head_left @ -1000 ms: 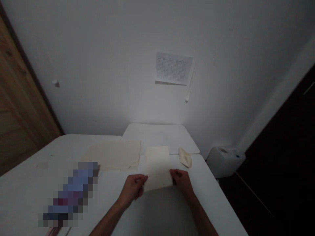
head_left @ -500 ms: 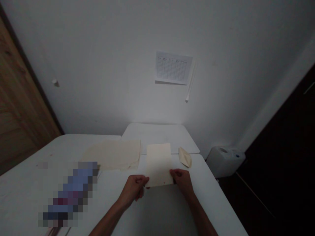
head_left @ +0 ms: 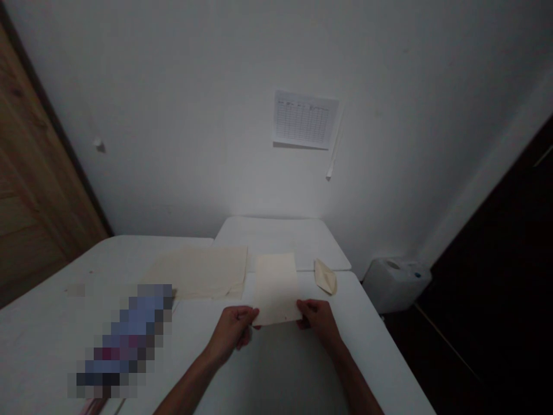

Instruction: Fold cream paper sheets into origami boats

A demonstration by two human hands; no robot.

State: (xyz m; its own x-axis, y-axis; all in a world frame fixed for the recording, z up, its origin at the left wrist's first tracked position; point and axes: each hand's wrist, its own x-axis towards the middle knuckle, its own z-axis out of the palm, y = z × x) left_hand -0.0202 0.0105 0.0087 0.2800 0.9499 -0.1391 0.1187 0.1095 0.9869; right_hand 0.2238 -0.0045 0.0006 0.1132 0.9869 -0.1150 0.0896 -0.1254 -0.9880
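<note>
Hands grip one cream sheet (head_left: 276, 285) by its near edge. The left hand (head_left: 233, 331) is closed on the near left corner, thumb on top and fingers curled beneath. The right hand (head_left: 319, 320) pinches the near right corner the same way. The sheet runs lengthwise away from the person, over the middle of the white table (head_left: 280, 374); whether its far edge rests on the table or is lifted cannot be told in the dim light.

Just left of the sheet lies a stack of cream sheets (head_left: 203, 271), flat on the table, its right edge close beside the held sheet. To the right, near the table's far corner, sits a small folded paper piece (head_left: 325, 275), apart from the sheet. A pixelated patch (head_left: 121, 340) covers something on the left of the table.

Behind stands a second white table (head_left: 280, 233) against the wall, where a printed chart (head_left: 305, 118) hangs. A white container (head_left: 395, 279) sits on the floor at the right, and a wooden door (head_left: 30, 190) fills the left edge.
</note>
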